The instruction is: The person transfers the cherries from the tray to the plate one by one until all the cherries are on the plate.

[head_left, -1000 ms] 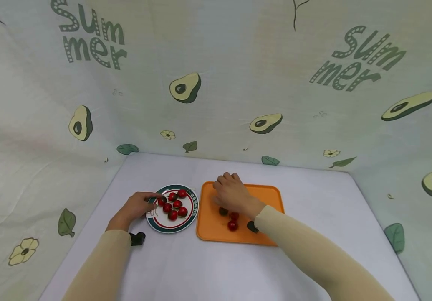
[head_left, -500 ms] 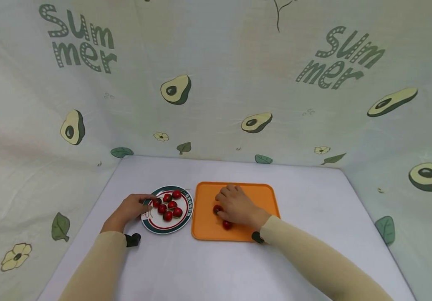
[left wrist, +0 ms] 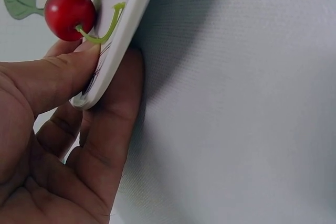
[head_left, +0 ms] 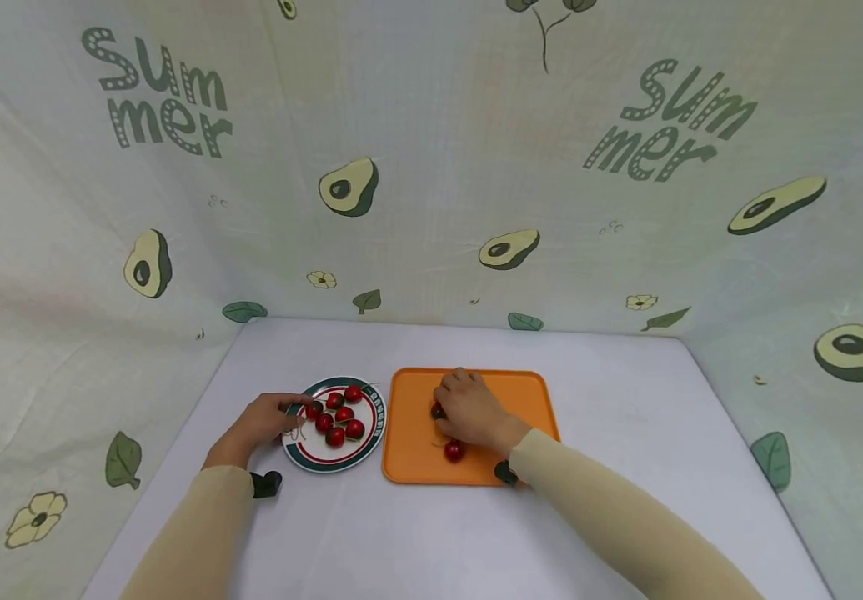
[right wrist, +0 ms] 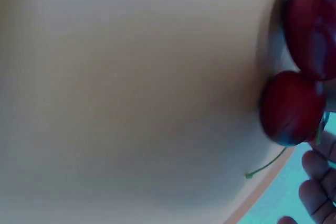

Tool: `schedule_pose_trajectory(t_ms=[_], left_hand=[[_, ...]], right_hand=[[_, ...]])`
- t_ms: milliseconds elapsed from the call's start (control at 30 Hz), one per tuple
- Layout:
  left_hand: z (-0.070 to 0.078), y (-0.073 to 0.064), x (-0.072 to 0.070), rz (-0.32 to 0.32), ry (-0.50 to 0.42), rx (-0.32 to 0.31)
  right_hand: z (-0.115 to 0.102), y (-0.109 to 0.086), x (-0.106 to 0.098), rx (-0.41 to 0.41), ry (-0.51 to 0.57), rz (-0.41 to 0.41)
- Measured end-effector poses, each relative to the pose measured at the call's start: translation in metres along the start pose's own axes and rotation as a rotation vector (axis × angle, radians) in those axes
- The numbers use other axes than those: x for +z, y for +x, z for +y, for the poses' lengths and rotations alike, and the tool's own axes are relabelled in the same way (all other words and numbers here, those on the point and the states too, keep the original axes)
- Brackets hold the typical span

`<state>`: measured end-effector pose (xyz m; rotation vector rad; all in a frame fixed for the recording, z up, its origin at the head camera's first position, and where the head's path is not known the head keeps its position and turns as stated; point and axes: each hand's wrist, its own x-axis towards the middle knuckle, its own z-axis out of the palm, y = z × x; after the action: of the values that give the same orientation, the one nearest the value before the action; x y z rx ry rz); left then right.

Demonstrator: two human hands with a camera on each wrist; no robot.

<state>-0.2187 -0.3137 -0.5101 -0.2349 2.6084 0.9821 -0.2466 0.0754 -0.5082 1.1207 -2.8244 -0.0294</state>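
A white plate with a green rim [head_left: 373,414] carries several red cherries [head_left: 335,436]. My left hand [head_left: 292,414] grips its left edge. The left wrist view shows the thumb [left wrist: 63,69] on top of the plate rim [left wrist: 126,30] and the fingers underneath, with a stemmed cherry [left wrist: 68,11] just beyond. My right hand [head_left: 452,406] rests palm down on an orange tray [head_left: 532,400], fingers curled over a dark cherry [head_left: 439,410]. A red cherry [head_left: 454,451] lies by the wrist. The blurred right wrist view shows two cherries [right wrist: 291,108] near my fingertips [right wrist: 317,174]; any pinch is hidden.
Plate and tray sit side by side on a white table [head_left: 626,417]. Avocado-print cloth [head_left: 431,208] walls in the back and both sides. Small black wrist-camera mounts [head_left: 266,483] show by both sleeves.
My right hand has drawn back from the tray's far left corner and settled over the cherries in its middle. The left hand keeps its hold on the plate rim.
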Motion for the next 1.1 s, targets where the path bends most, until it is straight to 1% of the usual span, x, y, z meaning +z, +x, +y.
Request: schedule_pose_trajectory(t_ms=[133,233,333,467,567,667,733,933,1100], left_hand=[[0.000,0.001,0.001,0.002,-0.001,0.000],[0.000,0.003,0.002,0.004,-0.002,0.002],[-0.001,0.005,0.003,0.006,-0.009,-0.002],[0.001,0.005,0.001,0.011,-0.011,-0.012],[0.003,0.003,0.000,0.008,-0.007,-0.016],[0.004,0.001,0.000,0.005,-0.002,-0.014],[0.004,0.000,0.000,0.003,-0.004,-0.012],[0.002,-0.001,0.001,0.008,-0.001,-0.013],[0.000,-0.002,0.003,0.011,-0.010,-0.013]], right_hand=[[0.008,-0.001,0.002,0.057,0.012,-0.005],[0.013,-0.002,0.003,0.074,0.015,-0.015],[0.017,-0.003,0.002,0.061,0.029,-0.019],[0.022,-0.004,0.000,0.024,0.066,-0.013],[0.023,-0.006,0.002,0.003,0.086,-0.024],[0.024,-0.006,0.005,-0.001,0.092,-0.030],[0.024,-0.006,0.007,0.004,0.086,-0.015],[0.024,-0.004,0.004,0.026,0.043,0.069],[0.023,-0.004,-0.004,0.032,0.014,0.094]])
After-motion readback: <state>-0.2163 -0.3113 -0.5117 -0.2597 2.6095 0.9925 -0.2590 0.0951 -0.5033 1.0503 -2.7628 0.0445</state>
